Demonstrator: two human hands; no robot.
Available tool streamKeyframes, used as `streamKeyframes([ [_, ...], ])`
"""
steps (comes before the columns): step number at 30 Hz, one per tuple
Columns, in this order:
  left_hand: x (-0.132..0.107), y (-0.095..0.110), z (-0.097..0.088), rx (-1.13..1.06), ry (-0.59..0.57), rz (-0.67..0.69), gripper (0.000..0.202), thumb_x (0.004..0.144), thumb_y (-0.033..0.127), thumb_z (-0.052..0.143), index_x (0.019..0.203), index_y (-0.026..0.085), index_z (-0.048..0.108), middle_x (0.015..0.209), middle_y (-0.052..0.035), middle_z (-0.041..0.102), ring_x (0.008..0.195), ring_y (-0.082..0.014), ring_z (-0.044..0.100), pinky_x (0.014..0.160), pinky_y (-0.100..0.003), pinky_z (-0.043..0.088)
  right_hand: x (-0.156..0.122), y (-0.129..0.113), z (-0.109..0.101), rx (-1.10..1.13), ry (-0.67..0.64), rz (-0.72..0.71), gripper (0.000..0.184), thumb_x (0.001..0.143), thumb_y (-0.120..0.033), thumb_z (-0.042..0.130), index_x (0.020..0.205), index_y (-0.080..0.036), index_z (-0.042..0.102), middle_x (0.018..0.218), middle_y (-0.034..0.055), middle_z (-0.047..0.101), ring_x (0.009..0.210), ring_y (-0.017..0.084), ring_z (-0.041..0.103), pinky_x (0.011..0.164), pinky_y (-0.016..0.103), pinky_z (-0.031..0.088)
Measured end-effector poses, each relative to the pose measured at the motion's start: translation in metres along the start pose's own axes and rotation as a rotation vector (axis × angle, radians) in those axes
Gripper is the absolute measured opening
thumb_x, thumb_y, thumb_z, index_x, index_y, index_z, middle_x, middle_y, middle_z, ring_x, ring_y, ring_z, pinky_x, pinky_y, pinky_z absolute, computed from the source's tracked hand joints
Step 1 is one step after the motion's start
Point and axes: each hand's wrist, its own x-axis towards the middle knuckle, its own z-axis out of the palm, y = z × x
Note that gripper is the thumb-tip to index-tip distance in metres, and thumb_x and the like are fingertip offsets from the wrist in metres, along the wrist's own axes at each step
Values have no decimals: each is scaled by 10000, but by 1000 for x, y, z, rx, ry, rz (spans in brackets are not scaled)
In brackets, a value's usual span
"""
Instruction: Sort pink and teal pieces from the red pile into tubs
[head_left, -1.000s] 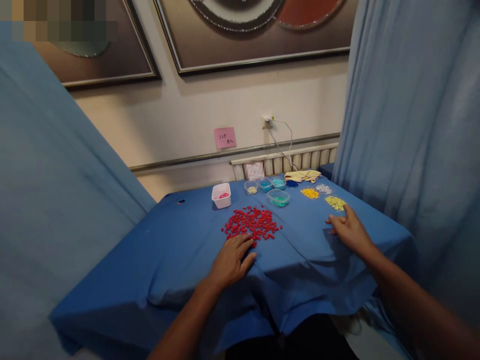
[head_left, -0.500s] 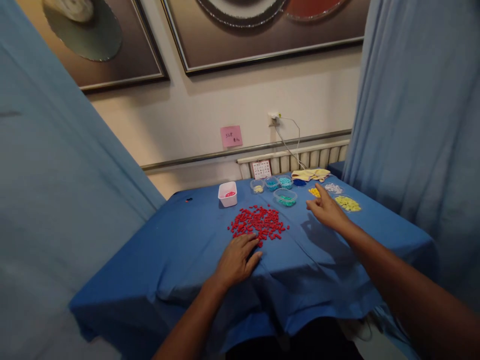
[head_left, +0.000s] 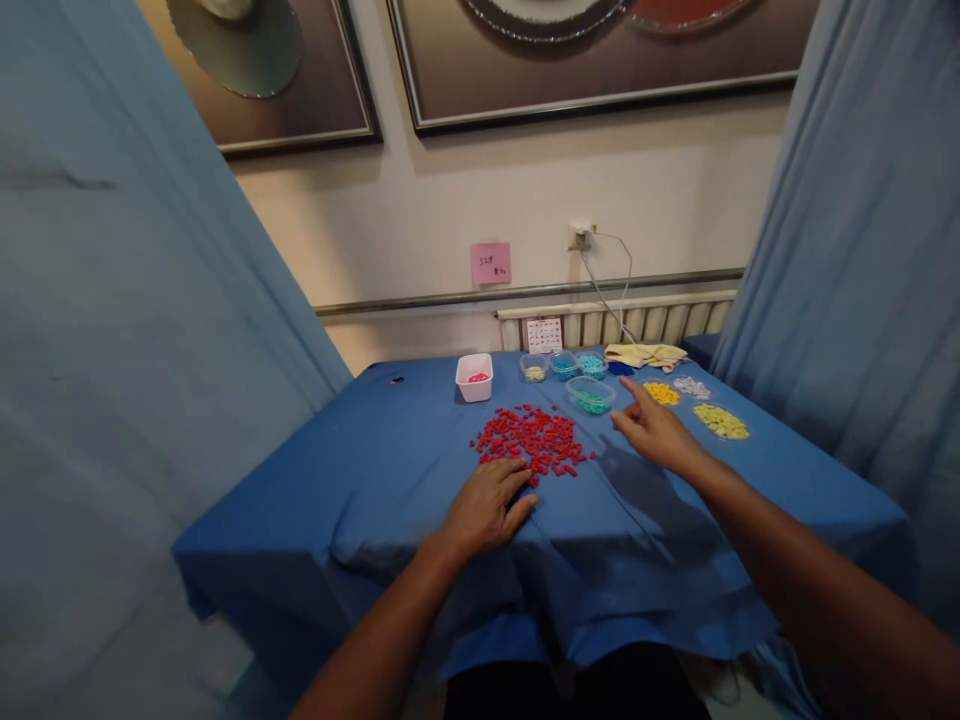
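A loose spread of small red pieces lies on the blue cloth in front of me. My left hand rests on the cloth at the near edge of this spread, fingers stretched out and touching some pieces. My right hand hovers over the cloth to the right, index finger extended and nothing visible in it. Its fingertip appears between a clear tub of green pieces and a dish of orange-yellow pieces. Behind the red spread stands a white tub with some red pieces inside.
Small tubs of cream pieces, blue pieces and light blue pieces line the back. Dishes of white pieces and yellow-green pieces sit right, near a yellow cloth. Blue curtains flank the table.
The view has turned slightly left. My right hand has moved left against the table, from over the orange-yellow dish toward the green tub. My left hand stays by the red pieces.
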Motion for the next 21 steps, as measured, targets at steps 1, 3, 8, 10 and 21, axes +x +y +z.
streamKeyframes([
  [1,0,0,0,-2,-1,-4,467,1099,490,596,1421,175,719,1511,-145,678,1382,-331,657,1184,-564,542,5,-3,-2,-12,18,11,843,999,-446,592,1736,-144,320,1021,70,828,956,264,760,876,358,531],
  [3,0,1,1,-4,-1,-14,470,1093,498,601,1415,177,722,1512,-145,677,1384,-333,656,1186,-565,538,17,-9,-5,-32,-1,56,876,997,-433,598,1747,-112,278,1021,86,834,995,279,760,880,363,527],
  [8,0,5,-1,-30,16,-24,454,1097,489,593,1406,183,724,1498,-135,688,1386,-313,654,1187,-531,533,33,-24,3,-43,-90,76,908,994,-443,602,1734,-45,258,982,105,832,904,284,757,802,361,520],
  [10,0,7,-1,-37,26,-17,443,1097,487,593,1387,181,732,1489,-132,694,1388,-311,651,1185,-526,530,36,-31,10,-45,-74,-2,913,1006,-452,597,1759,-100,217,1050,92,830,921,269,753,833,354,519],
  [21,-1,8,3,-47,39,-14,430,1090,502,605,1364,201,747,1470,-121,706,1365,-315,659,1180,-531,520,49,-75,47,-82,-157,-148,849,1023,-350,583,1752,-82,240,925,50,805,878,236,733,788,303,496],
])
